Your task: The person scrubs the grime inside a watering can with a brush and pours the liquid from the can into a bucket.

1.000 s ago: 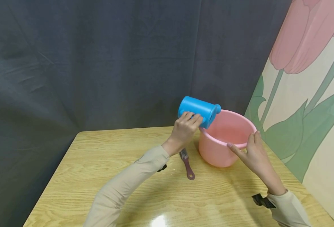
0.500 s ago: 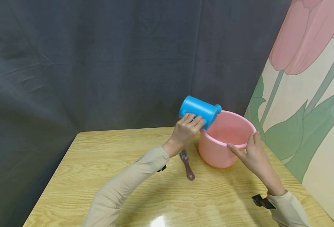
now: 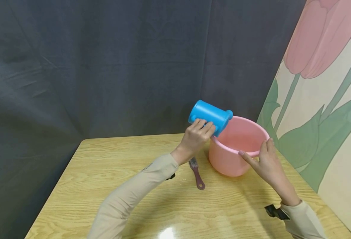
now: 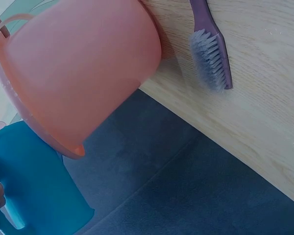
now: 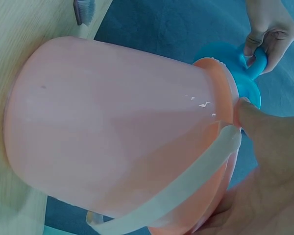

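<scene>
My left hand grips the handle of a blue plastic jug. The jug lies tipped far over, its mouth end low over the left rim of a pink bucket. That bucket stands upright on the table; in the head view its inside is partly visible, and I cannot tell how much water it holds. My right hand holds the bucket's near right rim, thumb and fingers apart along it. In the right wrist view the bucket's pale carrying handle hangs down its side.
A scrubbing brush with a purple handle lies on the wooden table, left of the bucket, near small wet spots. Behind the table hangs a dark curtain. A wall with painted tulips rises close on the right.
The jug has tipped slightly further, so its mouth, visible a second ago, now faces down out of sight. My right hand and the bucket stay in place.
</scene>
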Motion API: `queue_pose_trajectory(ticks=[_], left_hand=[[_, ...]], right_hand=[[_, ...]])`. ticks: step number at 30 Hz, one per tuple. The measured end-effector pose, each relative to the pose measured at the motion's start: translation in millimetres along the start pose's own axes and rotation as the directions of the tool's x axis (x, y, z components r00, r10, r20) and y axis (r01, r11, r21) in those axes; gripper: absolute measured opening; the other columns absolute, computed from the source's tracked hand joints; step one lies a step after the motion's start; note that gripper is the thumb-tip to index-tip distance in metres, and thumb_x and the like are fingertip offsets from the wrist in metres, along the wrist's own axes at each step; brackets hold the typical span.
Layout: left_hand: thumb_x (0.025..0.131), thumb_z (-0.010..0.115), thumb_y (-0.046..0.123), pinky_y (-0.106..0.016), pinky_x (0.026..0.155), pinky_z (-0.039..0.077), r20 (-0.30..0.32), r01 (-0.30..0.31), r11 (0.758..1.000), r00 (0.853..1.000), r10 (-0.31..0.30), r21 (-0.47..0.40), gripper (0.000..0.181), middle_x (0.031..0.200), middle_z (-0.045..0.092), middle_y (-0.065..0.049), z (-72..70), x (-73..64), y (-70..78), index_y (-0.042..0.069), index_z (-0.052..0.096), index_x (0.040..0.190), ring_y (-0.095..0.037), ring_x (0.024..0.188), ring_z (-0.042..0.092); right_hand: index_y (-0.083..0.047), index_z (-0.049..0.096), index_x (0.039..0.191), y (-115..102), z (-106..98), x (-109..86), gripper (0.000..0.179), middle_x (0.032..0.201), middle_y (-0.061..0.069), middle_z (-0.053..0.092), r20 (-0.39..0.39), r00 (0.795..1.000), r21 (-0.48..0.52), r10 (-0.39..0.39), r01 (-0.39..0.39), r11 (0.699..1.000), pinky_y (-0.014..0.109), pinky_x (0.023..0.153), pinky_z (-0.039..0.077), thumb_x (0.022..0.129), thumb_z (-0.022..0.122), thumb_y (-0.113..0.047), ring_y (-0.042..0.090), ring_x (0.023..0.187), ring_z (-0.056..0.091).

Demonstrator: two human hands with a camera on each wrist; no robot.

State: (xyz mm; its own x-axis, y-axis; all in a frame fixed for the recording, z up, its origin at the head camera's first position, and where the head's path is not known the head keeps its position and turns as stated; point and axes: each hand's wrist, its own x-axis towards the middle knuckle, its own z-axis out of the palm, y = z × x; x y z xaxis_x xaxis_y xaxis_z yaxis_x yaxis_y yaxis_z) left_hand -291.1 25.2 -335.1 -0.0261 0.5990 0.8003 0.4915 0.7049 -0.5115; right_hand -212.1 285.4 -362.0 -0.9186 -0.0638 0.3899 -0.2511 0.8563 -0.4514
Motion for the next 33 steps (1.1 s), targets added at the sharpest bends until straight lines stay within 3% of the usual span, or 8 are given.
queue_pose_trajectory(ticks=[15, 33], left_hand=[[0.094, 0.067, 0.013, -0.031, 0.091, 0.052, -0.065, -0.065, 0.995, 0.995, 0.070, 0.078, 0.006, 0.098, 0.071, 0.000, 4.3, 2.3, -1.0, 0.010, 0.072, 0.095, -0.018, 0.089, 0.063], [0.091, 0.072, 0.013, -0.032, 0.091, 0.052, -0.109, -0.093, 0.993, 0.989, 0.100, 0.067, 0.005, 0.096, 0.071, -0.001, 10.5, 0.5, 2.4, 0.008, 0.073, 0.092, -0.018, 0.089, 0.064]], right_hand=[[0.027, 0.005, 0.142, 1, 1, 0.2, 0.105, 0.148, 0.049, -0.004, 0.000, 1.000, 0.005, 0.001, -0.001, 1.000, 0.075, 0.102, 0.022, 0.094, 0.066, -0.044, 0.065, 0.135, 0.009], [0.026, 0.003, 0.143, 0, 3, 0.5, 0.106, 0.148, 0.049, -0.006, 0.017, 1.000, 0.005, 0.017, -0.017, 1.000, 0.075, 0.102, 0.023, 0.095, 0.065, -0.045, 0.065, 0.135, 0.009]])
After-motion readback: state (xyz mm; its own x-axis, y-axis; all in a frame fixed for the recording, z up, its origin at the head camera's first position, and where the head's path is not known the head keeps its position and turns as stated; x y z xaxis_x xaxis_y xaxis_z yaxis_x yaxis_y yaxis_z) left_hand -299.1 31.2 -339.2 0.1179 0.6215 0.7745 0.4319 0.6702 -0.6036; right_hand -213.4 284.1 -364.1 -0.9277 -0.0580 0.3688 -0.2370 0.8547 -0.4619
